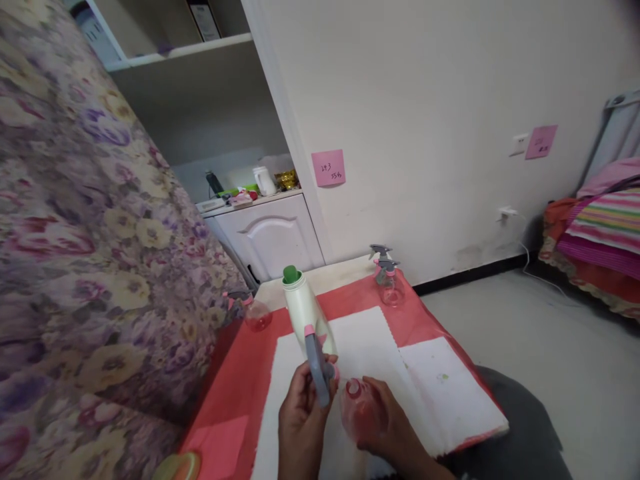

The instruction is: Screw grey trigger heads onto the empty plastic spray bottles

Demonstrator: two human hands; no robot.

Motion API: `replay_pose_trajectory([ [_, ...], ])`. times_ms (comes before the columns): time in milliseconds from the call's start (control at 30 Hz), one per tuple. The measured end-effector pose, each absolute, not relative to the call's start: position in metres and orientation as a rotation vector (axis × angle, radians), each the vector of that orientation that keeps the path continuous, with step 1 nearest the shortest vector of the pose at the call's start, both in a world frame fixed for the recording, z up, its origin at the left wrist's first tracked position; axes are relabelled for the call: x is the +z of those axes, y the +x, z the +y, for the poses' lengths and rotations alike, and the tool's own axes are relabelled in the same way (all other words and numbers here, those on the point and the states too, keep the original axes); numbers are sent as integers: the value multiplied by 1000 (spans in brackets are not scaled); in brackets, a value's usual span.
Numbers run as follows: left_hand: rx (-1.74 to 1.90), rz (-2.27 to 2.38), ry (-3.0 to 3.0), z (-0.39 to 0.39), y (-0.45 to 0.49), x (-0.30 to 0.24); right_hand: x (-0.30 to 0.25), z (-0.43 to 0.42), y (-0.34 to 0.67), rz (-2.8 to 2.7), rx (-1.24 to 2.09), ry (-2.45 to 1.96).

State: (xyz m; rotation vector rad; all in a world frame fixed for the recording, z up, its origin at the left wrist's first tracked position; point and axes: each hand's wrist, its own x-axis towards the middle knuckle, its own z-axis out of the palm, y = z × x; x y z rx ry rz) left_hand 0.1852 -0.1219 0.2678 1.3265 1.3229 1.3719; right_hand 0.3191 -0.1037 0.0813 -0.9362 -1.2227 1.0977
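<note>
My left hand (pixel 300 417) is closed around a grey and pink spray head (pixel 318 363), held upright with its trigger pointing up. My right hand (pixel 385 417) grips a clear pink bottle (pixel 361 407) with its open neck turned toward the spray head; the head is off the bottle. Just behind my left hand stands a white bottle with a green cap (pixel 304 307), on the white cloth (pixel 360 347) that covers the red table (pixel 240 373).
A spray bottle with grey trigger (pixel 387 277) stands at the table's far right corner, another pink bottle (pixel 255 312) at the far left edge. A floral sofa (pixel 85 267) fills the left. White cupboard (pixel 273 233) behind, striped bedding (pixel 600 233) at right.
</note>
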Motion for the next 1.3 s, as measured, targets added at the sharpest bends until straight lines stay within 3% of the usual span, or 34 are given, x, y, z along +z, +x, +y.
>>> replay_pose_trajectory([
  [333,1185,1388,1483,-107,194,236,87,-104,315,-1231,1071,-921],
  [1300,1192,1255,1396,-99,184,189,96,-108,322,-1295,1092,-962],
])
